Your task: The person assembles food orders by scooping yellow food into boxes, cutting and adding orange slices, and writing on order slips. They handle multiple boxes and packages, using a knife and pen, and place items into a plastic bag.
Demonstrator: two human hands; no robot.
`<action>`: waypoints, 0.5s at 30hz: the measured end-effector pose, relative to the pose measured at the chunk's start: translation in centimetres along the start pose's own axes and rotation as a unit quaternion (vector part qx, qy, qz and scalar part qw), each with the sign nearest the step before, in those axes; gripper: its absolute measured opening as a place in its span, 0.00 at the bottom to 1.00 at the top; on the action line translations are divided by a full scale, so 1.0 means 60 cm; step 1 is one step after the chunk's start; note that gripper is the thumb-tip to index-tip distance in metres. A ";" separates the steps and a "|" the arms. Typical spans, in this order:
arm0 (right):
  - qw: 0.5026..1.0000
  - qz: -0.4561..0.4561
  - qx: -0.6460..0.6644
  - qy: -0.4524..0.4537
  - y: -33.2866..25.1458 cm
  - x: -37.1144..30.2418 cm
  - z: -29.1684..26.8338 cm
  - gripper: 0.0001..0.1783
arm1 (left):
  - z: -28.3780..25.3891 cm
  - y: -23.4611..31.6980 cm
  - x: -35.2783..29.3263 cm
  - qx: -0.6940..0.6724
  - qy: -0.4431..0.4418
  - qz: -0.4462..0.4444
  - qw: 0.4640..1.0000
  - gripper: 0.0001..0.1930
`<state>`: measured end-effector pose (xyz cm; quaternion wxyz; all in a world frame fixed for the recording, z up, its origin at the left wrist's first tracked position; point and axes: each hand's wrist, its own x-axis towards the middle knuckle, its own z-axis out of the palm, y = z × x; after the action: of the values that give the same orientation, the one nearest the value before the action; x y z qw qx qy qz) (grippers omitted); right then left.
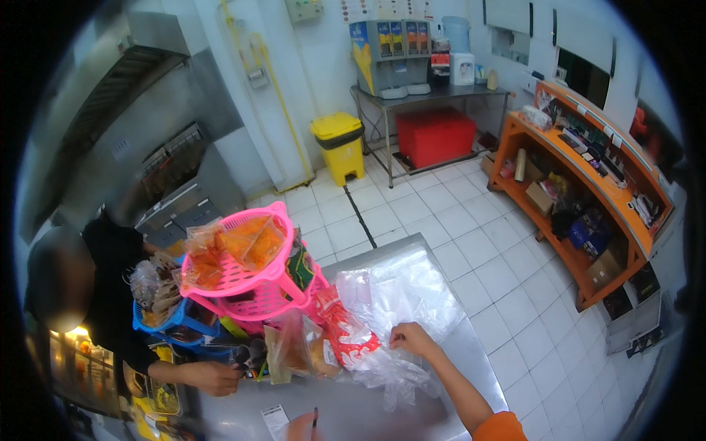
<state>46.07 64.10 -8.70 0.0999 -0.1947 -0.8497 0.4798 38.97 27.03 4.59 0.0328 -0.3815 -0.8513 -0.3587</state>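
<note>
My right hand [413, 339] reaches in from the lower right, its arm in an orange sleeve. The fingers are bent and drawn together over clear plastic bags [419, 294]; whether they pinch any film I cannot make out. Just left of the fingertips lies a red and white plastic packet [346, 331]. Crumpled clear plastic gloves [401, 378] spread below the hand. At the lower edge, a blurred brownish-orange shape [300, 426] beside a thin dark stick [315, 424] may be my left hand; its fingers do not show. A printed slip [275, 422] lies next to it.
A pink basket stand [276, 283] with orange-filled bags [250, 242] and a blue basket [173, 323] stand on the metal table [338, 411]. A co-worker's hand [213, 377] reaches to dark utensils. Beyond are a yellow bin [338, 143] and an orange counter [573, 198].
</note>
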 end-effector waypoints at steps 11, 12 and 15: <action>0.999 -0.011 -0.039 0.023 0.001 -0.005 -0.033 0.06 | 0.310 0.025 0.187 0.226 -0.248 0.116 0.935 0.25; 0.992 -0.042 -0.115 0.035 -0.002 -0.008 -0.019 0.06 | 0.314 0.018 0.181 0.209 -0.234 0.112 0.943 0.27; 0.972 -0.050 -0.214 0.082 -0.005 -0.012 0.013 0.09 | 0.322 0.015 0.175 0.223 -0.221 0.110 0.943 0.27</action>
<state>46.38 63.03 -8.84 0.1496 -0.2073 -0.9300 0.2639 36.37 46.30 -5.75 -0.0332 -0.5252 -0.8482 -0.0604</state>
